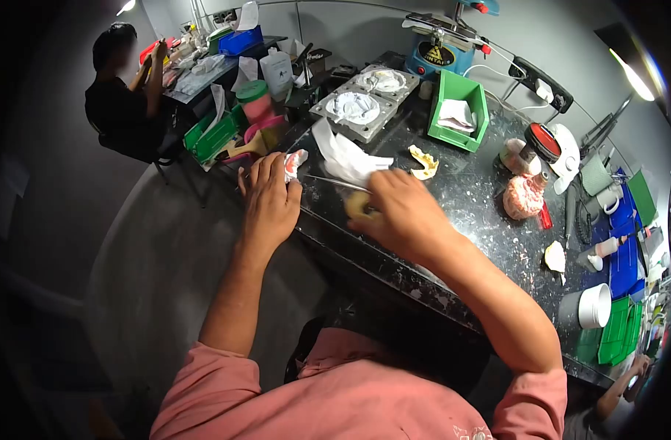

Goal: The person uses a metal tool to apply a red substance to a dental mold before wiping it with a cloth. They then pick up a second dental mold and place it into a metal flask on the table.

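At the bench's near left edge, my left hand [271, 196] closes its fingers on a small pink and white denture piece [295, 163]. My right hand [407, 209], a little blurred, grips a slender metal hand tool [337, 182] whose tip points left toward that piece. Below the right fingers shows a tan rounded object [359, 206], partly covered by the hand. Crumpled white sheet material [348, 156] lies just behind the tool. Further back to the right rests a yellowish horseshoe-shaped dental cast [423, 163].
Metal flask halves [366, 126] with white plaster stand at the back, beside a green bin [458, 79]. On the right are a pink lumpy mass [524, 196], a white cup [594, 306] and green trays [620, 331]. A seated person [119, 95] works at another table.
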Tool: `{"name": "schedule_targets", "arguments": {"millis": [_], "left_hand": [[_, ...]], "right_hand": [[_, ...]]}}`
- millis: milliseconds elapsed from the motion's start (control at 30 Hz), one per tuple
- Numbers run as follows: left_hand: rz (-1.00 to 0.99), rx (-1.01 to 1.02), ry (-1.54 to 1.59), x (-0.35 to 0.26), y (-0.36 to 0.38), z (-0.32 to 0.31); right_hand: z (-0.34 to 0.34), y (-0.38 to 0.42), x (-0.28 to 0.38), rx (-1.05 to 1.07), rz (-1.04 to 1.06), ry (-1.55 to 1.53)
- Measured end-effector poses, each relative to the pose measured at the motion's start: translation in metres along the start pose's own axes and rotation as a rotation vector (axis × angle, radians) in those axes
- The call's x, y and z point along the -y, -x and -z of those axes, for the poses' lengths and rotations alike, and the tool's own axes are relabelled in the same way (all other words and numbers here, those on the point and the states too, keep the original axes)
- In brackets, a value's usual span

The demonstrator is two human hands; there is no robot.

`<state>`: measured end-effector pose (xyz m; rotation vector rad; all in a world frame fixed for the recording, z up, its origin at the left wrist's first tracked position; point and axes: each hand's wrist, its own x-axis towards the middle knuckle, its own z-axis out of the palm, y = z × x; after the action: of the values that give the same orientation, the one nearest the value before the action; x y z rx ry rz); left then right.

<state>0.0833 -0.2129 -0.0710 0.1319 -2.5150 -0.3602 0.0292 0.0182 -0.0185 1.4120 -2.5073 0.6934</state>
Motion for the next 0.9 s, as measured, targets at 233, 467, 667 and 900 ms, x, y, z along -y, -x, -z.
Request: {"name": "schedule_targets", "arguments": {"millis": [233, 467, 667, 900], "left_hand": [[0.042, 0.152, 0.114, 0.013, -0.005, 0.0], [0.146, 0.06, 0.743, 0.039, -0.028, -0.013], [0.177, 0.153, 0.535, -0.005, -0.129, 0.009], [0.032, 0.616, -0.049, -0.051, -0.159, -0.035]], "right_hand": [[-0.033, -0.038, 0.011, -0.253, 0.023, 0.085], [0.009, 0.041, -0.023, -0.003, -0.175, 0.354], [0.023, 0.022, -0.038, -0.235, -0.122, 0.355], [0.041, -0.108, -0.093, -0.294, -0.25, 0.356]]}}
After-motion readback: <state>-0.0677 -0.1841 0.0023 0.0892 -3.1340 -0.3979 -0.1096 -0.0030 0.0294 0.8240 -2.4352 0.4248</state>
